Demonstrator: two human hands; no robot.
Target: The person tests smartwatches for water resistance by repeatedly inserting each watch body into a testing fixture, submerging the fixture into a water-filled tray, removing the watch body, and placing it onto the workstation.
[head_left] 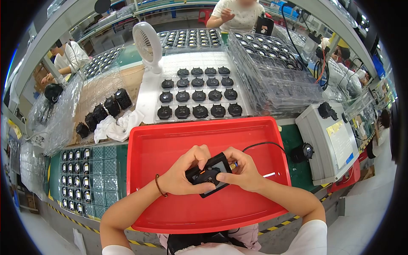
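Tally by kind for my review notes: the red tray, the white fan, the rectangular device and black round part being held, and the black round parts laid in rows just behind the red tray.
Red tray: 1
White fan: 1
Held rectangular device: 1
Held black round part: 1
Laid-out black round parts: 19
Total: 23

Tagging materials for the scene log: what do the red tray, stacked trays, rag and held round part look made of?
Red tray: likely plastic, glossy; bright glare inside.
Stacked trays: probably thin plastic, shiny; see-through sides with reflections.
Rag: looks like fabric, matte; soft creases.
Round part: perhaps plastic, low sheen; evenly black, but coated metal is possible.
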